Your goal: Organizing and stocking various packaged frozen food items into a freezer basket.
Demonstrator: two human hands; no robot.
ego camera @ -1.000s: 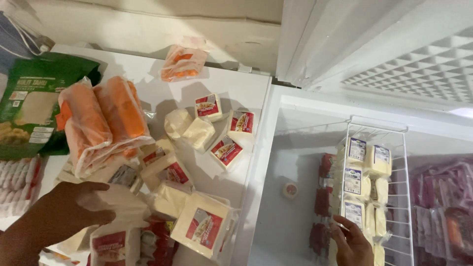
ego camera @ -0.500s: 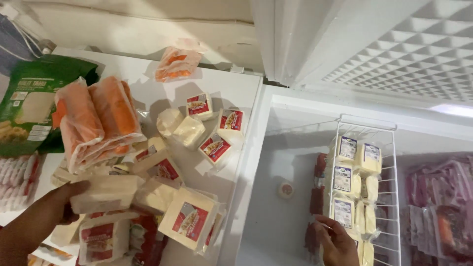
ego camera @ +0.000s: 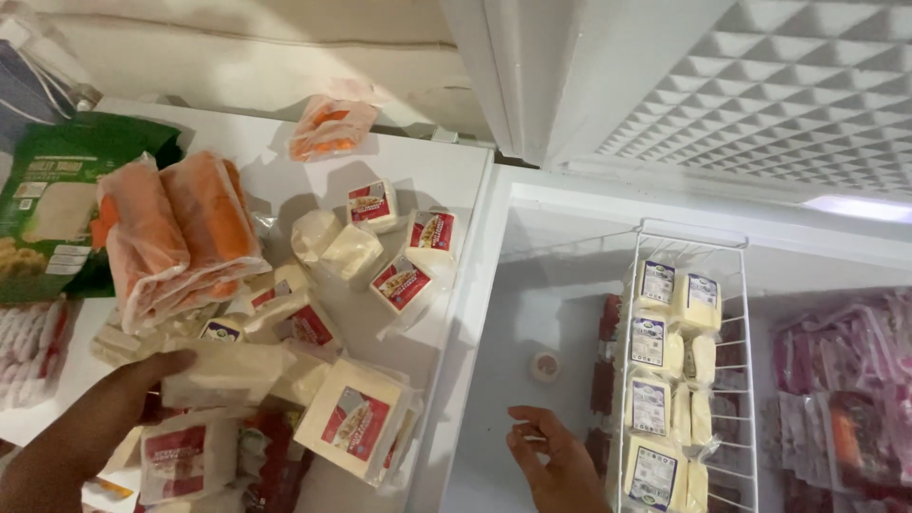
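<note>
Cheese block [ego camera: 228, 372], pale and wrapped in clear film, lies flat among a heap of similar packs on the closed white lid of a chest freezer, which serves here as the surface [ego camera: 437, 161]. The left hand [ego camera: 123, 394] has its fingers curled over the near end of that block, thumb on top, gripping it from the side while it rests on the packs beneath. The right hand [ego camera: 556, 456] reaches down into the open freezer compartment beside it, fingers loosely spread and holding nothing, close to the wire basket [ego camera: 684, 237] but, as far as I can tell, not touching it.

That basket hangs inside the compartment and is filled with blue-labelled cheese packs [ego camera: 655, 342] standing on edge in neat rows, which looks like a way to keep one kind together and easy to lift out. Red-labelled cheese packs [ego camera: 353, 418] on the surface lie at all angles, overlapping, as if tipped out in a batch. Two frosty bags of orange sausages [ego camera: 180, 233] lean on each other behind them, a smaller orange pack [ego camera: 328, 128] sits farther back, and a green bag [ego camera: 57, 204] lies flat at the far left.

Pink and red meat packs [ego camera: 836, 399] fill the freezer floor to the right. The raised freezer lid [ego camera: 760, 85], with its quilted inner lining, stands open overhead against a cream wall.
</note>
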